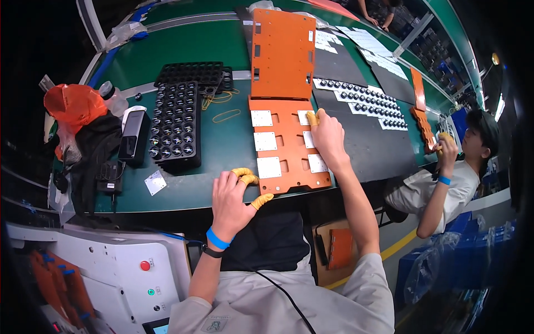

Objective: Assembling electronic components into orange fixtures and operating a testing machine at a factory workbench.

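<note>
In front of me an orange hinged fixture lies open, its lid folded back away from me. Several white square plates sit in two columns on its base. My right hand, in yellow finger cots, is at the far right white plate; its thumb and finger are pressed together at that plate's edge, and the fingertips partly hide it. My left hand is by the base's near left corner, yellow-tipped fingers and thumb apart, holding nothing. A loose white plate lies on the table further left.
A black tray of round lenses stands left of the fixture, near yellow rubber bands. Plates carrying black round parts lie on a dark mat at right. A co-worker sits at right. A white machine stands lower left.
</note>
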Available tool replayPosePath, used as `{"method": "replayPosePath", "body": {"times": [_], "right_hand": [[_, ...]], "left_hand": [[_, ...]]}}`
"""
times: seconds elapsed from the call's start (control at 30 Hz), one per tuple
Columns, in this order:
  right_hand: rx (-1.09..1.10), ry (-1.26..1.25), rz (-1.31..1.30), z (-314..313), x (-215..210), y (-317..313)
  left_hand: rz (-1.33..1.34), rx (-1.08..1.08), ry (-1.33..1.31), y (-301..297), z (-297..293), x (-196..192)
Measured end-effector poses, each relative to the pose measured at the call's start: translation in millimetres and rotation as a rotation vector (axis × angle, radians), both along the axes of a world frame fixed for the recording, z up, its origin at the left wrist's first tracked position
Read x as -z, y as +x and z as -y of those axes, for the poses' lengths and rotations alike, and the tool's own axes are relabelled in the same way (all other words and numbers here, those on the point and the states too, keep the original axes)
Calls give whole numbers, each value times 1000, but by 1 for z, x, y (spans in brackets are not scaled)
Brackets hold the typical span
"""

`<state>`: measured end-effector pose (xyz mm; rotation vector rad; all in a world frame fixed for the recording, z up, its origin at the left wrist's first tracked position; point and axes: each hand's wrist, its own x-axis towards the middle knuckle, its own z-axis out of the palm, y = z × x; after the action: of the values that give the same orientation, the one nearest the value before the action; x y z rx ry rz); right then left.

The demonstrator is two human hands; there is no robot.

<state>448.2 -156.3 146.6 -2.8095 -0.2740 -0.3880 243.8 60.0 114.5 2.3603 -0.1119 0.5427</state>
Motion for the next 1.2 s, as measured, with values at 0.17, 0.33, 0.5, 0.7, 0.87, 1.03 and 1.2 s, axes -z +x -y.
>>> {"method": "replayPosePath", "body": {"times": [0.17,0.33,0.5,0.7,0.87,1.03,1.2], "right_hand": [[-21,86,9,6,-3,3],[-75,176,60,10,-20,2],[-84,91,288,37,-23,10],[-202,-11,427,65,-6,-10],[-237,-27,523,80,3,-28],[-256,-91,564,98,3,-26],[-266,-228,468,119,3,-1]], "left_hand": [[-2,0,5,0,2,-2],[9,-2,15,-1,2,-1],[27,-3,30,0,2,1],[38,-8,38,0,2,3],[42,-11,44,0,1,3],[33,-8,27,-1,1,1],[46,-6,29,-2,1,3]]}}
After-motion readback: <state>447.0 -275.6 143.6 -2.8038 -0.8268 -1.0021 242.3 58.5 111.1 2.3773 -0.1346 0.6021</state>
